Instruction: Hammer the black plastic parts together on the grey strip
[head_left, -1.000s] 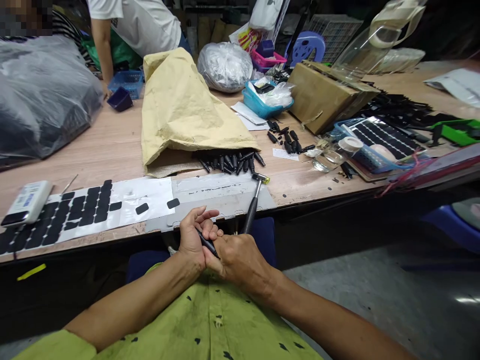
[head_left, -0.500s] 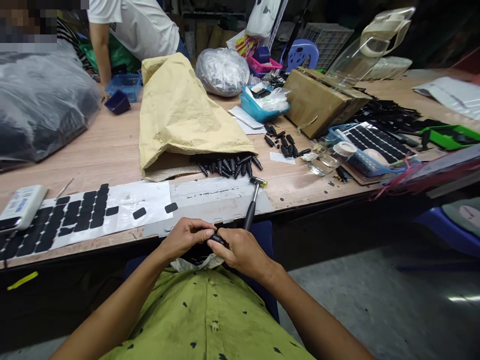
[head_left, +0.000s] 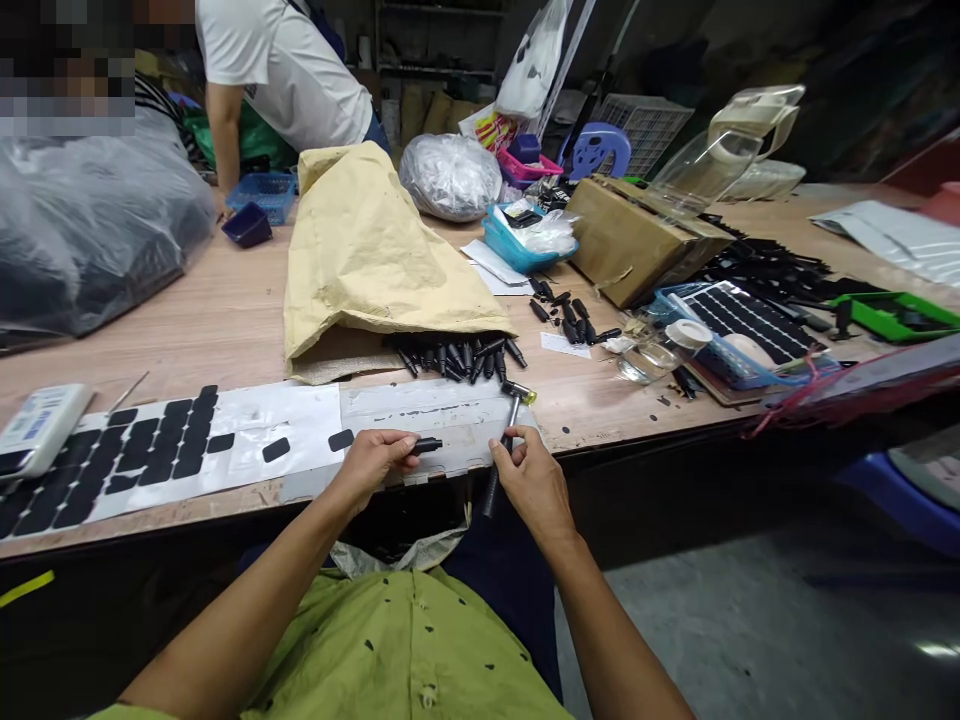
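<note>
My left hand point(head_left: 379, 460) pinches a small black cylindrical part point(head_left: 429, 445), whose narrower end points right over the table's front edge. My right hand point(head_left: 532, 480) has its thumb and fingers closed round the handle of a small hammer point(head_left: 492, 492). The hammer's head, with a yellow face, rests on a grey-white board point(head_left: 450, 455), and its black grip sticks out past the table edge. Behind the board, several similar black parts point(head_left: 457, 358) spill from the mouth of a tan sack point(head_left: 375, 250).
A sheet of black stickers point(head_left: 247, 400) and a white device point(head_left: 45, 425) lie at left. More black parts point(head_left: 574, 320), a cardboard box point(head_left: 630, 240) and a blue basket point(head_left: 739, 350) stand at right. Across the table, a person in a white shirt point(head_left: 300, 70) leans over.
My right hand has left the black part and moved right and up to the hammer handle. My left hand keeps the part, now raised to the board's edge. The view has shifted slightly.
</note>
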